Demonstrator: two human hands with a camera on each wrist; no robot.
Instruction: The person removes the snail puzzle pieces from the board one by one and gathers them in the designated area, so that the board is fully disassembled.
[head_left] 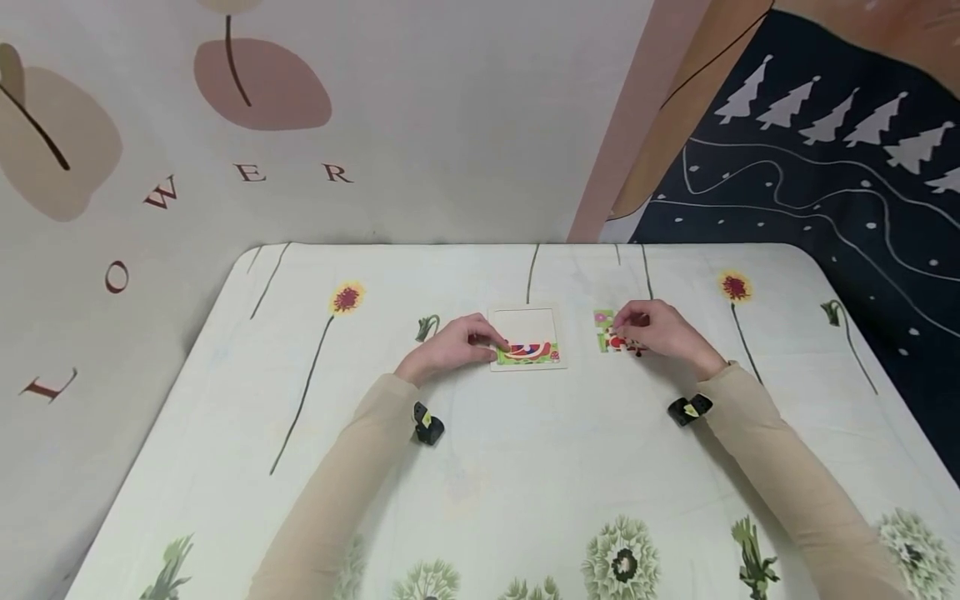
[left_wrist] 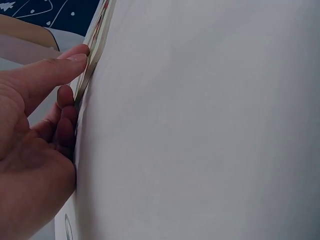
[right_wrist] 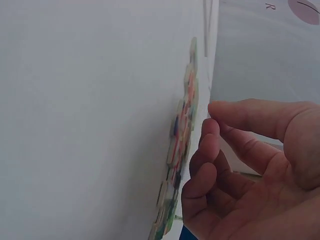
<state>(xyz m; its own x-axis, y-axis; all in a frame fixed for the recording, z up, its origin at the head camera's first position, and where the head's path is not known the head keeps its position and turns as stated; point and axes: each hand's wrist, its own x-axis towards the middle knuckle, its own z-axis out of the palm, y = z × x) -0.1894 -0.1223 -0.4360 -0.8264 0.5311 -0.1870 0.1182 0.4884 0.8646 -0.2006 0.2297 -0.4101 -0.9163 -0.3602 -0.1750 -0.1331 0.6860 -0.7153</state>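
In the head view, a flower-printed white cloth (head_left: 525, 467) meets a pale wall (head_left: 465, 125); far right, a dark panel (head_left: 832, 187) shows white trees. The left hand (head_left: 456, 345) grips the left side of the puzzle frame (head_left: 562, 337), toward the far edge; the right hand (head_left: 670, 333) bends over loose pieces (head_left: 603, 317).

Left wrist: thumb against frame, bare white cloth.

Right wrist: fingers curled; whether they pinch anything, I cannot tell.

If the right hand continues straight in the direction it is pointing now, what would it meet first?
The right hand would probably meet the pieces first; they lie beneath its fingers. How wide the gap is, if any, is hard to judge.
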